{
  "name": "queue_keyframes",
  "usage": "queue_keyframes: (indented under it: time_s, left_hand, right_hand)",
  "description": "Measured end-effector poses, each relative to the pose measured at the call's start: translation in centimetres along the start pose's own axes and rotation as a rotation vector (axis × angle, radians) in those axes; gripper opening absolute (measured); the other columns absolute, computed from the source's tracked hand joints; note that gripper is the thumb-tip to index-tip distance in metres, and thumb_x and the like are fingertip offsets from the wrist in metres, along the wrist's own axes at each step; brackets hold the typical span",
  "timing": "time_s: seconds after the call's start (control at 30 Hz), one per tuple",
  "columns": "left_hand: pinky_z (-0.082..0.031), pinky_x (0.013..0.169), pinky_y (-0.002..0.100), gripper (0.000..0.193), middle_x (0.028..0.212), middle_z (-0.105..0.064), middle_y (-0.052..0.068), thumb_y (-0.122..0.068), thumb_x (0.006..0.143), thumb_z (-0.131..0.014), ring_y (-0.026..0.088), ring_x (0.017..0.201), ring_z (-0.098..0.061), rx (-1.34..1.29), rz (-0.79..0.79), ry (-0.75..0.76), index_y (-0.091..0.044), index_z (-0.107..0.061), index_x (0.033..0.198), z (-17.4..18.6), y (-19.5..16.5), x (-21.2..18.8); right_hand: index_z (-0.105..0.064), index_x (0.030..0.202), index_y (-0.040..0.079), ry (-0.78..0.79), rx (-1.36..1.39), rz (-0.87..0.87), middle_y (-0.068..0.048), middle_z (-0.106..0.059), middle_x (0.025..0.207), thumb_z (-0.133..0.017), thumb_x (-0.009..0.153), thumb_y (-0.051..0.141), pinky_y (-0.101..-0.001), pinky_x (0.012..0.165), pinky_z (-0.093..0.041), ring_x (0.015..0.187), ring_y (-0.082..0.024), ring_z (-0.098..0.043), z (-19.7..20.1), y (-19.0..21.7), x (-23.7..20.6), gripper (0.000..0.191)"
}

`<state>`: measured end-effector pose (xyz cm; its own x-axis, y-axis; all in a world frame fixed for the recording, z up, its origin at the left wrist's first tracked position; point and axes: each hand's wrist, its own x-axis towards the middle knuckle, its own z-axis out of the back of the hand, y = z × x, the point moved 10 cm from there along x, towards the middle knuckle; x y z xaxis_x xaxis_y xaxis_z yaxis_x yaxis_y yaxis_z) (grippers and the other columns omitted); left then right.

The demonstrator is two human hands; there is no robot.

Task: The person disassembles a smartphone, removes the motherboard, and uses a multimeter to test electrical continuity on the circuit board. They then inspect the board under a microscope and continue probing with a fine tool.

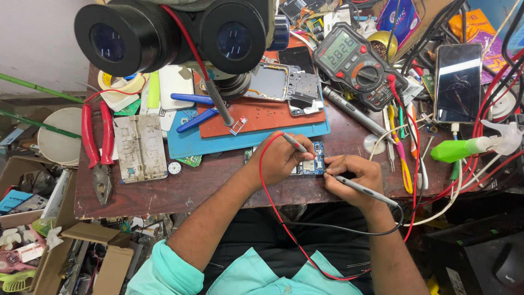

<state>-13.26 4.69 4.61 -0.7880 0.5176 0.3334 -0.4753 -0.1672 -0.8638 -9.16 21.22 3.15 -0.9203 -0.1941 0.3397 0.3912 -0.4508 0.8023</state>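
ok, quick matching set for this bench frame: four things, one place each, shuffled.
1. multimeter
2. red-handled pliers
3. red-lead probe
4. black-lead probe

A. in right hand
B. table's left side
C. in left hand
D. behind the blue mat, upper right

Pairs: 1-D, 2-B, 3-C, 4-A

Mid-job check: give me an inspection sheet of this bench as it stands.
Surface: worn wooden table, blue mat under a red mat.
Job's things: blue circuit board under both probes; multimeter switched on.
Clutter: red pliers, grey metal jig, green spray bottle, phone.
Hands: left hand holds red-wired probe; right hand holds black-wired probe.
Cables: red lead and black lead loop over lap.
Surroundings: microscope eyepieces overhead; cardboard boxes on floor.
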Motion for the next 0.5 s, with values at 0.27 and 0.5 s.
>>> queue_keyframes:
  time_s: [0.27,0.5]
  left_hand:
    - [-0.055,0.069,0.039,0.013,0.085,-0.073,0.013,-0.017,0.094,-0.07,0.031,0.078,-0.072,0.009,-0.052,-0.006,-0.004,-0.068,0.098,0.21,-0.69,0.15]
    - [-0.055,0.067,0.039,0.012,0.082,-0.072,0.015,-0.015,0.092,-0.071,0.031,0.076,-0.071,0.03,-0.01,-0.001,-0.003,-0.069,0.096,0.38,-0.53,0.1]
  right_hand:
    - [-0.072,0.083,-0.001,-0.036,-0.002,-0.081,-0.012,-0.077,0.089,-0.079,0.076,0.004,-0.0295,0.079,-0.062,0.092,-0.02,-0.078,0.27,-0.71,-0.16,0.01]
    - [-0.072,0.084,-0.002,-0.073,-0.068,-0.09,-0.014,-0.079,0.093,-0.079,0.077,0.005,-0.0271,0.074,-0.061,0.084,-0.016,-0.077,0.2,-0.14,-0.05,0.012]
